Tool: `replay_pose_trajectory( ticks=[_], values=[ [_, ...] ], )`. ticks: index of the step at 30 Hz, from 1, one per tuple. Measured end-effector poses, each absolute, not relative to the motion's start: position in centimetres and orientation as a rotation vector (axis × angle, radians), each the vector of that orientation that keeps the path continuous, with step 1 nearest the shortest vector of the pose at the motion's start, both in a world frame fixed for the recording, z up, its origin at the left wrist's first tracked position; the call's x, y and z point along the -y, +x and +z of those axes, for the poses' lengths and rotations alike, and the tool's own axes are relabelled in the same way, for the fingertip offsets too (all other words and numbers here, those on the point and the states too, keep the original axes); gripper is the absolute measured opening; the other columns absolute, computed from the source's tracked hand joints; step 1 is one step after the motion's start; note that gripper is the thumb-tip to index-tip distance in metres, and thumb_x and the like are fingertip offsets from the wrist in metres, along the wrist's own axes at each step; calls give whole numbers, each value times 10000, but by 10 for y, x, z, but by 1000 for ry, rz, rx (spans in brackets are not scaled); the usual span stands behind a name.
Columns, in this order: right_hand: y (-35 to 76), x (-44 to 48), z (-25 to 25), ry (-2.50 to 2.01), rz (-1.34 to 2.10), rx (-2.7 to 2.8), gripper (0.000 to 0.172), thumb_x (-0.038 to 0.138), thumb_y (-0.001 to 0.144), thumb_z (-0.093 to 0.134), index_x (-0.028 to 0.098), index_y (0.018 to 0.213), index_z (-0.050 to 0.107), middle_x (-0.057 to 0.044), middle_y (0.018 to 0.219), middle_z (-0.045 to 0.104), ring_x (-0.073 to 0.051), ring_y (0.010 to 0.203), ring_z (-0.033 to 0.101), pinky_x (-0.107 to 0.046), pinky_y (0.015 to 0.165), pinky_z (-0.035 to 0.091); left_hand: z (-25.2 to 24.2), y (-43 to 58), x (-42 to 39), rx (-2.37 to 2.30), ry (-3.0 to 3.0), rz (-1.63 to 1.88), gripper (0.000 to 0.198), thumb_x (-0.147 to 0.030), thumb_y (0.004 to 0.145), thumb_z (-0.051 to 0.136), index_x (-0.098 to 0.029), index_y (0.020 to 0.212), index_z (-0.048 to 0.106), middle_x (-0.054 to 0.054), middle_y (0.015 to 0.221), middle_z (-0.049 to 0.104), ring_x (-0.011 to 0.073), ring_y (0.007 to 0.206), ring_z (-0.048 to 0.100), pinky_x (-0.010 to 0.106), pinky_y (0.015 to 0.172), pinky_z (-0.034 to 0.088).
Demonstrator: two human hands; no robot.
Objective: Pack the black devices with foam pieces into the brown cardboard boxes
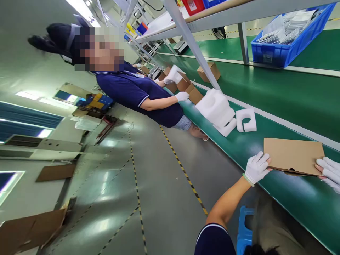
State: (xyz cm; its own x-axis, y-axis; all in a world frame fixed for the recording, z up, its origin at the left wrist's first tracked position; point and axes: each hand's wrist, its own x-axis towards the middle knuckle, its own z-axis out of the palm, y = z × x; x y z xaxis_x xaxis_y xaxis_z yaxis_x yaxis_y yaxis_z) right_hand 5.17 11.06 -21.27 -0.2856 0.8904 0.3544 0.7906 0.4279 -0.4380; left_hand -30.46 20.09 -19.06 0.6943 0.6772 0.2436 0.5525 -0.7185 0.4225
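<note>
A flat brown cardboard box with its lid closed lies on the green workbench at the right of the head view. My left hand, in a white glove, grips its left end, with bare fingertips at the edge. At the opposite end my right hand, gloved too and partly cut off by the frame, holds the box's right side. Beyond the box is a white foam piece with a round cutout. A stack of similar white foam is farther along the bench.
A co-worker in a dark shirt and white gloves handles an open carton up the bench. Another carton stands behind a metal post. A blue crate holds packets. A blue stool is below.
</note>
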Motion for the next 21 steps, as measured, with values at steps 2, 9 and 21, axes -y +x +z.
replay_pose_trajectory(
  ticks=[2,9,21],
  values=[
    [47,-111,-205,-1360,114,2194,642,295,931,550,370,1526,324,-17,1452,505,-240,1377,422,-451,1235,287,-188,-290,-193,-934,2719,556,438,-406,922,554,-204,1310,570,104,1413,580,303,1412,424,413,1003,441],
    [52,-104,-220,-1462,209,2341,362,294,948,513,342,1282,645,-26,1429,521,-258,1360,440,-482,1192,354,-196,-253,-184,-945,2702,602,296,-282,946,497,-244,1205,635,61,1296,671,241,1248,585,363,873,418],
    [-24,-106,-185,-1380,-184,2178,245,232,882,633,195,1118,687,-63,1210,681,-258,1155,609,-465,1017,504,-195,-247,-190,-1021,2604,595,247,-309,950,479,-250,1102,663,57,1267,690,234,1242,597,366,869,429]
  ],
)
